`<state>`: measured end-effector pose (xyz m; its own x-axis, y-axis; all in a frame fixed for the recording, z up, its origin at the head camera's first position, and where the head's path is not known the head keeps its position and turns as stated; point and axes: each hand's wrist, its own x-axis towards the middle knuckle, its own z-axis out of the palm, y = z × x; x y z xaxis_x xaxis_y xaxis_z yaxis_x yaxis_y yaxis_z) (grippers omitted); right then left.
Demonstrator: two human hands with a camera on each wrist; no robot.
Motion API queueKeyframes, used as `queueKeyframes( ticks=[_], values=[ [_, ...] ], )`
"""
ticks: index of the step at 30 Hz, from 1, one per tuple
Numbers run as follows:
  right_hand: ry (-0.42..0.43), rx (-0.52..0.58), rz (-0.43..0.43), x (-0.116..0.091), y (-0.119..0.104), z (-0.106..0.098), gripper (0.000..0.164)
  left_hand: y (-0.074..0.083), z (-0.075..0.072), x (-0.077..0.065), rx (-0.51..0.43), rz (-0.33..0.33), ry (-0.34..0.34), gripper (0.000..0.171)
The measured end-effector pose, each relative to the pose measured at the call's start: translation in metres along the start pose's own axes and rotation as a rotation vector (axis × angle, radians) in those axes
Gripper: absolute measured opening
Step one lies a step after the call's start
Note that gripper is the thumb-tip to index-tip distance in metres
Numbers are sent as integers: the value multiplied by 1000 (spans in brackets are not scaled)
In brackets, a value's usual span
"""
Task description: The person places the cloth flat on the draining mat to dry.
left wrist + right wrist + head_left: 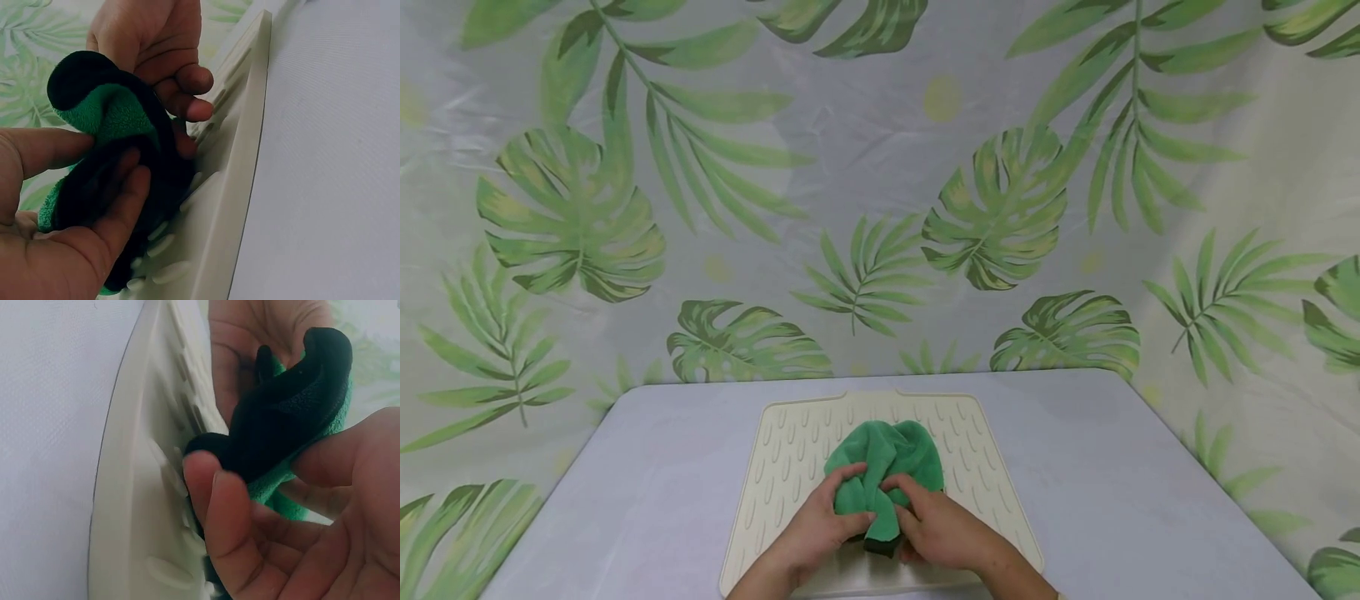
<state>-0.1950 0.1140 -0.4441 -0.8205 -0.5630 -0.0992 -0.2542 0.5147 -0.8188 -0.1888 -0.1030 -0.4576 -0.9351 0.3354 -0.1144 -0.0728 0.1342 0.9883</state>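
A bunched green towelling cloth with a black edge band lies on a cream ribbed mat. My left hand grips the cloth's near left side, thumb towards the front edge. On the near right side my right hand holds the cloth, fingers bent around it. In the left wrist view, left-hand fingers lie against the dark band. The right wrist view shows right-hand fingertips at the black band. Folds hide the cloth's full shape.
The mat lies on a white table, its raised rim showing in both wrist views. Behind the table hangs a leaf-patterned curtain, which continues along both sides.
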Motion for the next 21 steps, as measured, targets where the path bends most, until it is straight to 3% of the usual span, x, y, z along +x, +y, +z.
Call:
queueKeyframes(
  ticks=[5, 12, 21],
  values=[
    [19, 13, 21, 1, 1, -2, 39, 0, 0, 2, 0, 13, 15, 73],
    [11, 28, 18, 1, 1, -2, 42, -1, -1, 2, -11, 28, 17, 71],
    [145, -15, -20, 2, -3, -4, 44, -1, -2, 3, -2, 37, -2, 70]
  ],
)
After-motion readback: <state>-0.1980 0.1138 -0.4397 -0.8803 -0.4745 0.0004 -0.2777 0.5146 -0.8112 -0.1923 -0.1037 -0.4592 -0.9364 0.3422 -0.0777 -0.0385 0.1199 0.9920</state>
